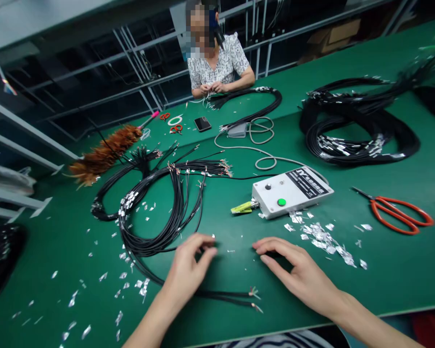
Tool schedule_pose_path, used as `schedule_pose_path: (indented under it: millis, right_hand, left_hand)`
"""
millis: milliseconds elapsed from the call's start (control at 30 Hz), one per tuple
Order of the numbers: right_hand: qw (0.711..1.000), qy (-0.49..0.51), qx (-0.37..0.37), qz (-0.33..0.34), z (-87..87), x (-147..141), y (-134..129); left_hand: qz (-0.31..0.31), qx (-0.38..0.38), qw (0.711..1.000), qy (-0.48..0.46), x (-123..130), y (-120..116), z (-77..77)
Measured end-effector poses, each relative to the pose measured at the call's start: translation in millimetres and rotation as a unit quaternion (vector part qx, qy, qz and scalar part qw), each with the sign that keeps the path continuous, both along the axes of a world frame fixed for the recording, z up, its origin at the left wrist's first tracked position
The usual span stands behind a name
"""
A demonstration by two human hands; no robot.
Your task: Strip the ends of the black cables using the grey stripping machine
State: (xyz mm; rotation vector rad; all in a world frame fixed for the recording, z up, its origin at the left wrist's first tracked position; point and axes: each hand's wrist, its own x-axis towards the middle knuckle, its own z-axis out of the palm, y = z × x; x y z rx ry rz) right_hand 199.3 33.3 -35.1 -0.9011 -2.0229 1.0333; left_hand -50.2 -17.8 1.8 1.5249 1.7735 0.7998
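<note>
Over the near part of the green tabletop, my left hand (193, 261) is open, its thumb and bent fingers apart with nothing seen between them. It lies just right of a coiled bundle of black cables (145, 244). Two black cable ends (228, 296) with stripped, coloured wires run out beneath my left wrist toward the right. My right hand (299, 273) is open too, with a gap between thumb and fingers and nothing in it. Past its fingertips stands a white box (275, 193) with a green button and a yellow-green clip (242, 208).
Foil scraps (324, 238) lie beside the box and across the left. Orange-handled scissors (398, 212) rest at right. More black cable coils (358, 130) are behind them. A feather duster (107, 152), a phone (202, 124) and a seated co-worker (219, 67) are farther back.
</note>
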Motion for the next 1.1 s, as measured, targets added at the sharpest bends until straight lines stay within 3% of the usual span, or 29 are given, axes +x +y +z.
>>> schedule_pose_path:
  millis: [100,200,400,567,700,800,933,1100]
  right_hand:
    - [1.000,0.000,-0.002,-0.011,-2.5,0.5,3.9]
    - [1.000,-0.004,-0.010,-0.023,-4.6,-1.1,5.8]
    - [0.999,0.001,-0.010,-0.037,-12.8,-3.4,8.4]
    - [0.999,-0.018,-0.026,-0.031,-24.2,0.5,10.0]
    - [0.999,-0.018,-0.035,-0.027,-27.5,1.9,11.4]
    - [0.999,-0.017,-0.036,-0.032,-26.6,1.0,11.7]
    - [0.999,0.004,-0.021,-0.041,-22.8,-1.1,11.0]
    - [0.998,-0.013,-0.041,-0.046,-21.4,-0.6,9.1]
  left_hand:
    - [0.072,0.127,0.971,0.189,-24.2,26.1,-13.2]
    - [0.065,0.114,0.946,0.296,-34.2,46.0,-25.6]
    - [0.059,0.075,0.938,0.332,-27.6,69.6,-37.9]
    - [0.076,0.049,0.943,0.320,-26.2,81.5,-30.9]
    - [0.076,0.056,0.956,0.276,-25.9,64.7,-11.7]
    - [0.050,0.082,0.979,0.183,-24.0,39.3,-1.5]
    - [0.036,0.096,0.991,0.092,-20.7,9.5,-1.7]
    - [0.078,0.085,0.993,0.014,-24.7,-8.6,-9.6]
